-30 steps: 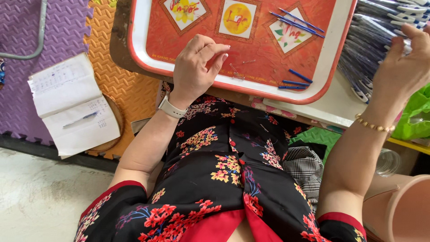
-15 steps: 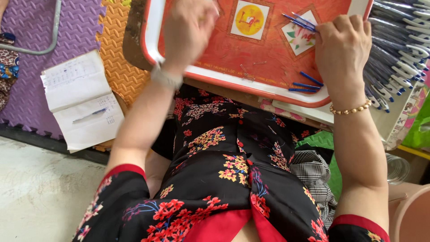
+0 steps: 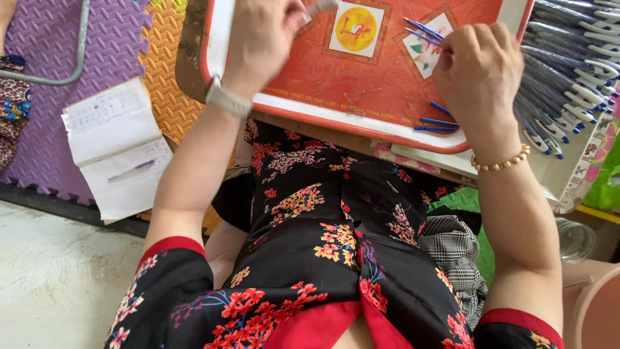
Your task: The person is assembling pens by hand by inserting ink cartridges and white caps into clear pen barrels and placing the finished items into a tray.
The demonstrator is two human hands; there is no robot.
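Red tray (image 3: 387, 126) under both hands: left (image 3: 261, 35) pinches a pen part, right (image 3: 478, 71) clenched.

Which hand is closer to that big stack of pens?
Right. The right hand is just beside the pen stack; the left hand is across the red tray.

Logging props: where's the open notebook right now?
In the head view the open notebook lies at left on the foam floor mats, a pen on its lower page, left of the person's left forearm and apart from the red tray.
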